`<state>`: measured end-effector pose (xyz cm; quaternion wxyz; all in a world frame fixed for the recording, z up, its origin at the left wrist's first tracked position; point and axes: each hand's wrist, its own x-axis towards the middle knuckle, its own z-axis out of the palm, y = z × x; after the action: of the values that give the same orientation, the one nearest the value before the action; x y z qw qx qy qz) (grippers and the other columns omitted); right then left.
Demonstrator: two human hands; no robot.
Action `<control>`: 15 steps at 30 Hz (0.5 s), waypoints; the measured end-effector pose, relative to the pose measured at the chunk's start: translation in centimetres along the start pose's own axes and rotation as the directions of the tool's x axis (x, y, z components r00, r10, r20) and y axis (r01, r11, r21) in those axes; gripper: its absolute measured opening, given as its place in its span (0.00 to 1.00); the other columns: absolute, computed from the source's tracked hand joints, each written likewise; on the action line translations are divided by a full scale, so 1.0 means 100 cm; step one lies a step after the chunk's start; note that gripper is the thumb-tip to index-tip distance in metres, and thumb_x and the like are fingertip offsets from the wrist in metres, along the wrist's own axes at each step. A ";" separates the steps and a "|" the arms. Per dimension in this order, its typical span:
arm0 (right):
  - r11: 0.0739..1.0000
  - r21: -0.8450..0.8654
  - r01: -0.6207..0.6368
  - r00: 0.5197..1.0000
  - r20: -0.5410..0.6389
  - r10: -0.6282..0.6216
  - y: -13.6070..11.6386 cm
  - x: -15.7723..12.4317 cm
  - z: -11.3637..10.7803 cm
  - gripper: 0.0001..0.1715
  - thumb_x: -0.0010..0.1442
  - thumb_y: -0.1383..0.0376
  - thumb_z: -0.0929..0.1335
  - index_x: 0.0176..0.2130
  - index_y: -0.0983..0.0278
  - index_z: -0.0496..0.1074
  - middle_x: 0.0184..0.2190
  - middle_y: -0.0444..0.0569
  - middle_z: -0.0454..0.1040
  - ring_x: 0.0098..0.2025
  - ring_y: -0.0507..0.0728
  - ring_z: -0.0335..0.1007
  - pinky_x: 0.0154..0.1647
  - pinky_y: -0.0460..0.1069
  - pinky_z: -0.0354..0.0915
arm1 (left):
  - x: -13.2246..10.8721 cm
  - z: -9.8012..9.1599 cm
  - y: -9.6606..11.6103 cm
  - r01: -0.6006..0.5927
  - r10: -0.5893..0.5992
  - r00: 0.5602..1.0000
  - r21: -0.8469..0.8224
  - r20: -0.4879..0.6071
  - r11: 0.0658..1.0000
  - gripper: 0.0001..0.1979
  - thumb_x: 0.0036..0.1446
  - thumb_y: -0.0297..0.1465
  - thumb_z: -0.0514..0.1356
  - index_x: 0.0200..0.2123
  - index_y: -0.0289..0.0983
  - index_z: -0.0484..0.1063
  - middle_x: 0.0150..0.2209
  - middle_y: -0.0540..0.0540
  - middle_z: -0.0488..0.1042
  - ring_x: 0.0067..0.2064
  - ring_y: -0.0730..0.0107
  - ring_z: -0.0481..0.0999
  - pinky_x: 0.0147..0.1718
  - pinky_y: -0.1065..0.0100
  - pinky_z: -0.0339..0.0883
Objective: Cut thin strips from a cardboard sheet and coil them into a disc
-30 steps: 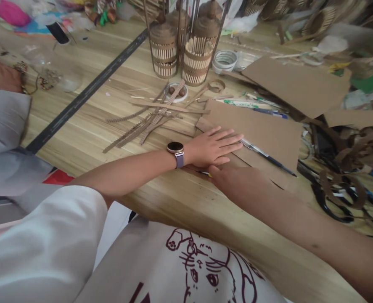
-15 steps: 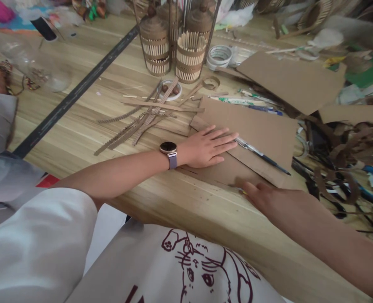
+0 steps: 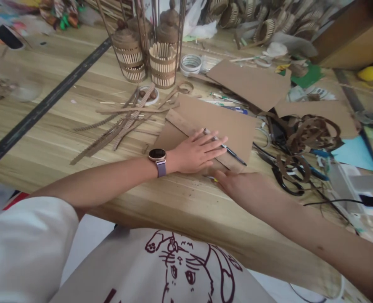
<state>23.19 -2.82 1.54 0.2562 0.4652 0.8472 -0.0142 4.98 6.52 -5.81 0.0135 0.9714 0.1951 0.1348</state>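
My left hand [image 3: 196, 151] lies flat with its fingers spread on stacked brown cardboard sheets [image 3: 236, 126] near the table's front edge. A watch [image 3: 157, 155] is on its wrist. A dark pen [image 3: 234, 154] rests on the cardboard just past the fingertips. My right hand [image 3: 241, 188] sits at the cardboard's near edge, right beside the left hand, with its fingers curled around a small tool. Only the tool's yellow tip [image 3: 214, 179] shows.
Loose cardboard strips [image 3: 117, 126] lie to the left, and a black strip [image 3: 44, 107] runs across the wooden table. Slatted cardboard lanterns [image 3: 162, 63] and a tape roll [image 3: 191, 64] stand behind. To the right are black scissors [image 3: 287, 183], curled strips [image 3: 312, 130] and a larger cardboard sheet [image 3: 252, 82].
My right hand slid out to the right along the cardboard's near edge, then came back beside the left hand. The left hand stayed pressed flat. The view swung to the right.
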 end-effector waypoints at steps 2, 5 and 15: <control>1.000 0.004 -0.007 0.998 0.068 0.007 -0.004 0.005 -0.005 0.16 0.65 0.72 0.60 0.49 0.64 0.71 0.31 0.52 0.79 0.27 0.58 0.75 0.19 0.47 0.49 | 0.001 0.005 0.001 0.011 -0.011 1.000 0.011 0.016 1.000 0.26 0.70 0.38 0.47 0.68 0.36 0.57 0.71 0.40 0.51 0.72 0.48 0.48 0.67 0.44 0.40; 1.000 0.006 -0.006 0.995 0.102 0.006 -0.005 0.009 -0.008 0.17 0.65 0.73 0.60 0.50 0.65 0.70 0.30 0.53 0.79 0.28 0.58 0.74 0.19 0.47 0.47 | 0.000 0.007 0.001 0.018 -0.019 0.999 0.020 0.037 1.000 0.27 0.71 0.39 0.46 0.68 0.36 0.55 0.72 0.41 0.50 0.72 0.48 0.46 0.67 0.45 0.39; 1.000 -0.005 -0.005 0.992 0.124 0.006 0.008 -0.006 0.002 0.17 0.62 0.75 0.61 0.46 0.63 0.72 0.30 0.52 0.78 0.26 0.57 0.74 0.20 0.48 0.44 | -0.003 0.008 -0.002 0.004 -0.004 1.000 -0.020 0.020 1.000 0.27 0.71 0.39 0.47 0.69 0.36 0.55 0.72 0.41 0.50 0.72 0.48 0.46 0.68 0.47 0.37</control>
<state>24.16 -2.84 1.81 0.3096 0.4651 0.8284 -0.0404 4.88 6.62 -6.64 0.0254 0.9721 0.1955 0.1271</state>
